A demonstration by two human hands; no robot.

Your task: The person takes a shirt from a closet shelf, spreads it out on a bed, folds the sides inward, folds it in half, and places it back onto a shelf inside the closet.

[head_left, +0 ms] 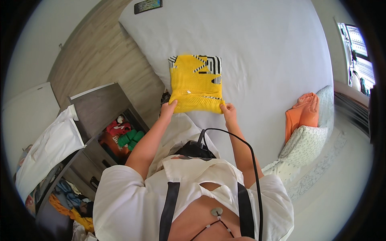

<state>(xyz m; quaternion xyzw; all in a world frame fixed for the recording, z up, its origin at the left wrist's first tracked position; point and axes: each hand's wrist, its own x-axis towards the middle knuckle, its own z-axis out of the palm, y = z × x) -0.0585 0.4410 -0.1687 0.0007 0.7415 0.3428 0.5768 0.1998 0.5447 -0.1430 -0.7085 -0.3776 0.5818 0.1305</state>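
Note:
A yellow knitted garment (187,82) with black and white patterns lies folded into a rough rectangle near the bed's edge in front of me. My left hand (169,107) pinches its near left corner. At the near right corner, my right hand (228,110) grips the fabric between thumb and fingers. The near edge between my hands looks slightly lifted and rumpled, while the far part rests flat. A small white tag (189,92) shows on the cloth.
The garment lies on a white-sheeted bed (265,60). A phone (148,5) lies at the far left. Orange cloth (302,114) and a patterned pillow (303,142) are at right. A dark cabinet (100,102) with clothes stands left. A black cable (252,160) crosses my right arm.

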